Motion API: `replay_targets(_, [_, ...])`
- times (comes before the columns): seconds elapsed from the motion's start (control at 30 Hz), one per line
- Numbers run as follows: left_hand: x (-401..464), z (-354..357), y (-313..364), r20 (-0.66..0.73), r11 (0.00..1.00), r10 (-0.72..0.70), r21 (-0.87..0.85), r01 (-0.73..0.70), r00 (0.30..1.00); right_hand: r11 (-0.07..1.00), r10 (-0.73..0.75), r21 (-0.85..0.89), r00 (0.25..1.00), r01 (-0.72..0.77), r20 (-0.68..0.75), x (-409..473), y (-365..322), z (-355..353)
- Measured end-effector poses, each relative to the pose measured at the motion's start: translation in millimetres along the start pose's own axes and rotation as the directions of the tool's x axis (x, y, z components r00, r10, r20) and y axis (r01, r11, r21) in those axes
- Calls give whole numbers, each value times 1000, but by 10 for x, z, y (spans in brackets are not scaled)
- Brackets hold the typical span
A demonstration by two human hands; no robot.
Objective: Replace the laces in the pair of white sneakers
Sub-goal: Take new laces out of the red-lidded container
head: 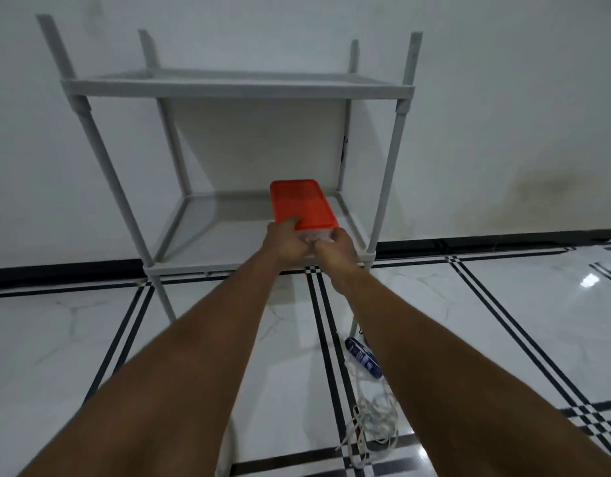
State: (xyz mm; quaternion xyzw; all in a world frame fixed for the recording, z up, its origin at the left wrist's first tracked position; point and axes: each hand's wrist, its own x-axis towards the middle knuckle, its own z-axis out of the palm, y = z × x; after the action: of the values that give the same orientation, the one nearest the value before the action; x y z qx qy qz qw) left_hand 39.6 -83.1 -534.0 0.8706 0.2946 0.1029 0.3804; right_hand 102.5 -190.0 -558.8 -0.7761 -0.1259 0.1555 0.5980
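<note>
Both hands grip the near end of an orange-lidded plastic box on the lower shelf of a grey rack.

The left hand (286,243) curls round the near end of the clear box (312,235), thumb pressed on its orange lid (301,204); the right hand (337,248) clasps the same end from the right. The box sits toward the front right corner of the rack's (240,88) lower shelf (208,242). A tangle of white laces (373,416) lies on the tiled floor (503,339) in front of the rack, just beside a dark blue packet (363,358). No sneakers show.
</note>
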Motion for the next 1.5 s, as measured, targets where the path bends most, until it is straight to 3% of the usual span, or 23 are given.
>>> replay_targets(0.2, [-366,-209,143,-306,969,176,-113,-219,936,980,-123,145,988,137,-97,-288,-254,-85])
replay_targets(0.37, [-834,-579,345,-350,926,268,-164,-340,898,967,-219,123,974,225,-60,-742,-531,-359])
replay_targets(0.47, [-1165,-822,478,-330,919,292,-163,-359,898,947,-283,154,959,282,-16,-1098,-742,-455])
replay_targets(0.57, [-1401,-954,495,-315,925,262,-189,-330,912,926,-371,50,928,373,-39,-1356,-813,-514])
replay_targets(0.97, [-1996,-984,182,-219,944,177,-237,-228,959,937,-327,-120,945,328,26,-1719,-499,-482])
replay_targets(1.1, [-2081,-921,128,-208,991,133,47,-126,969,894,-319,-302,943,331,91,-1779,-400,-455])
replay_targets(1.23, [-2137,-760,34,-118,980,170,-82,-180,978,868,-271,-367,938,335,215,-2051,-356,-421])
replay_targets(1.33, [-2110,-630,-124,-79,984,175,34,-173,981,851,-226,-417,940,318,256,-2090,-144,-402])
replay_targets(1.5, [-2024,-304,-569,100,979,132,145,-145,986,825,-142,-486,937,291,320,-2121,375,-336])
